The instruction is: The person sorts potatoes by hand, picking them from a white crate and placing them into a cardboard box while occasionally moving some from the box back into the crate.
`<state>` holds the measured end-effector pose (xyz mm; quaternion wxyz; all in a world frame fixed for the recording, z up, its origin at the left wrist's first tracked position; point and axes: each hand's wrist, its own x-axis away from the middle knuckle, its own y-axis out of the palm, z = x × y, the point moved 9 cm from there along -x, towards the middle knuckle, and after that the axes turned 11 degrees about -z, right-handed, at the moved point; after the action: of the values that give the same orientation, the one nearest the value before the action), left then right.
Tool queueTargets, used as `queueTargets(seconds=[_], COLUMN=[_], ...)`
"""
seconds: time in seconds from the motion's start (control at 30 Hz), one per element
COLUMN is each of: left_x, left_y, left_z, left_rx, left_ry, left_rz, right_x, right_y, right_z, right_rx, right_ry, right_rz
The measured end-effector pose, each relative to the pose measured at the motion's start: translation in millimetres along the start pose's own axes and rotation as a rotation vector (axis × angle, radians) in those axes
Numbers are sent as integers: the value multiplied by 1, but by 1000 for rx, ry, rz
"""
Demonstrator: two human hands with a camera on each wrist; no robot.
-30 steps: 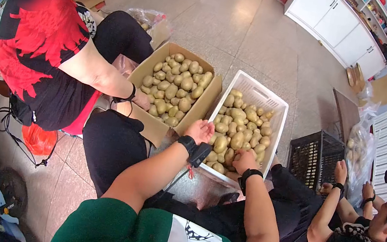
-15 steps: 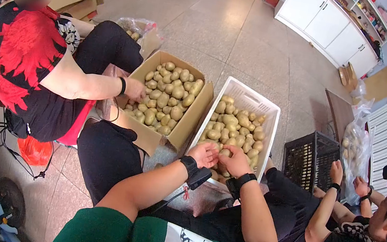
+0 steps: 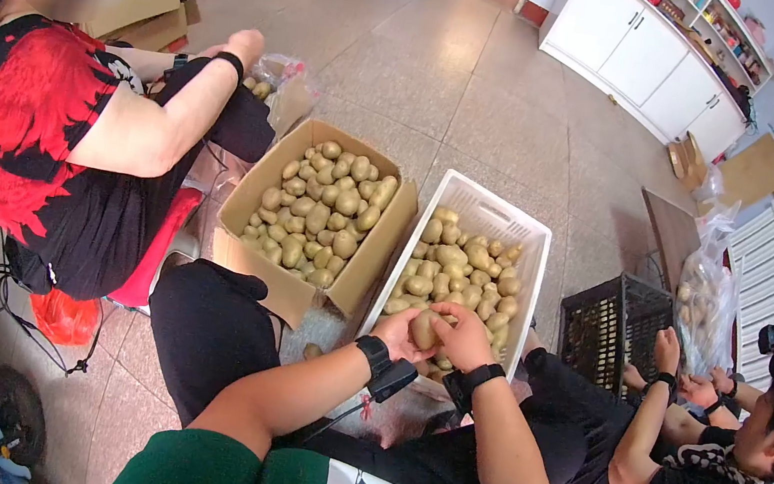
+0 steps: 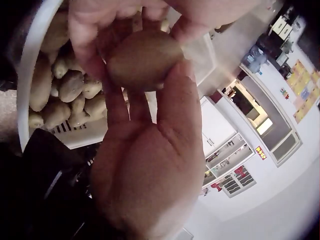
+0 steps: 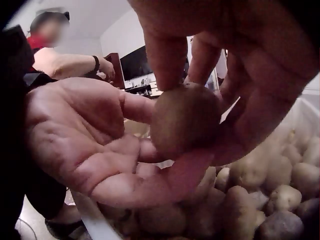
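Note:
A brownish potato (image 3: 425, 330) is held between my two hands over the near end of a white plastic crate (image 3: 500, 199). My left hand (image 3: 399, 335) is palm up under it, with thumb and fingers around the potato (image 4: 145, 61) in the left wrist view. From above and the right, my right hand (image 3: 465, 340) grips the same potato (image 5: 184, 120) with curled fingers and thumb. Many loose potatoes (image 3: 466, 255) lie in the crate below.
Left of the crate, a cardboard box (image 3: 387, 242) holds more potatoes. A seated person in red and black (image 3: 41, 126) is beyond it. On the right are a black crate (image 3: 612, 323), a clear bag of potatoes (image 3: 703, 292) and another person (image 3: 704, 475).
My right hand has lifted a potato from the crate and brought it to my left hand, which now holds it too. The person on the left has drawn their hand out of the cardboard box.

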<state>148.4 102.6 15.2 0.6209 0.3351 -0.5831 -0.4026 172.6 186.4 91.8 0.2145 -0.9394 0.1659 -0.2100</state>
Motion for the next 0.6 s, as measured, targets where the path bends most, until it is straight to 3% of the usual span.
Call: queueTargets(seconds=[0.07, 0.2, 0.33, 0.4, 0.53, 0.6], left_x=[0, 1, 7, 11, 15, 14], left_y=[3, -5, 2, 17, 6, -4], left_z=[4, 11, 20, 25, 57, 74], left_rx=[19, 17, 68, 177, 167, 160], left_ry=[20, 64, 30, -11, 192, 209], left_rz=[-47, 23, 25, -104, -1, -65], right_x=[3, 9, 11, 13, 14, 15], right_y=[-5, -15, -23, -25, -27, -27], right_z=[-8, -23, 5, 13, 37, 39], right_rx=[-21, 93, 370, 496, 526, 560], right_ry=[-18, -76, 42, 73, 231, 274], right_rz=[11, 58, 124, 154, 118, 93])
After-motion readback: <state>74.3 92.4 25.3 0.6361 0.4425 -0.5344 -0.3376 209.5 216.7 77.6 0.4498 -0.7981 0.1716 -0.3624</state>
